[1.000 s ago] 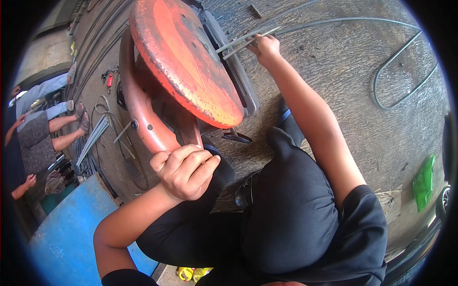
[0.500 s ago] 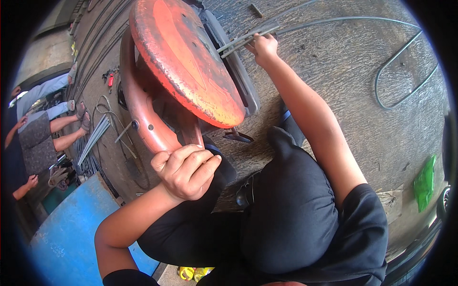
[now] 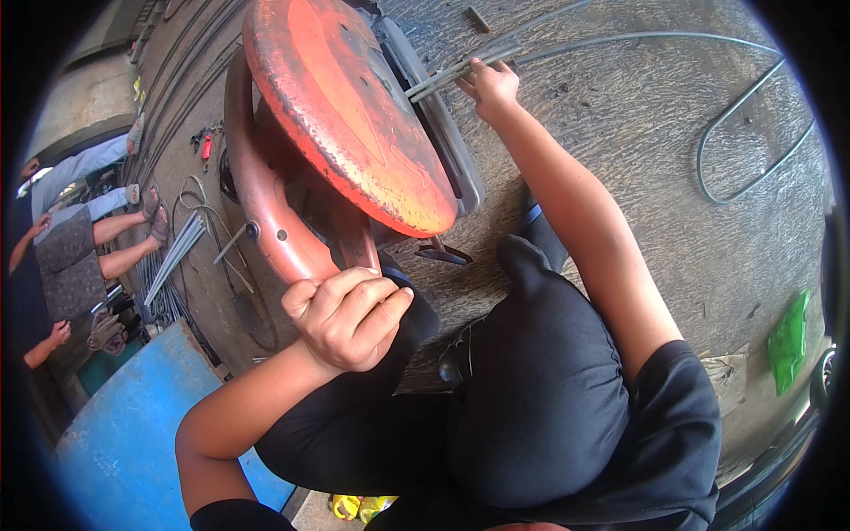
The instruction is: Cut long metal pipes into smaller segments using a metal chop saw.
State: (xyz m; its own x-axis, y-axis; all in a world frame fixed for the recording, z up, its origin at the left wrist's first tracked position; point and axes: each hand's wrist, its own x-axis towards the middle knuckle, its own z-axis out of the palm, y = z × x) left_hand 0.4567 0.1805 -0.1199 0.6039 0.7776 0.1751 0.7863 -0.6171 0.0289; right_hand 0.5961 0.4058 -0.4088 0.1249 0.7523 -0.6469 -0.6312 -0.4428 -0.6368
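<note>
In front of me stands a cut-off saw with a worn orange-red blade guard [image 3: 354,115] and a reddish handle arm [image 3: 282,221]. My left hand [image 3: 345,319] is wrapped round the near end of its handle. To the right of the saw, my right hand [image 3: 491,84] grips thin grey metal rods [image 3: 452,78] that lie close together. Their near ends reach the saw's dark base [image 3: 438,133] beside the guard. The blade is hidden under the guard, and I cannot see where the rods end inside.
A long bent rod [image 3: 699,155] loops over the rough floor at right, near a green plastic bag [image 3: 788,341]. A blue panel [image 3: 142,416] lies at lower left. Cut grey bars [image 3: 174,257] and a looped cable [image 3: 199,199] lie leftward, where other people [image 3: 71,257] are.
The rods in my right hand now lie closer together, and its fingers have shifted slightly. The saw has moved a hair to the right, with my left hand still on the handle.
</note>
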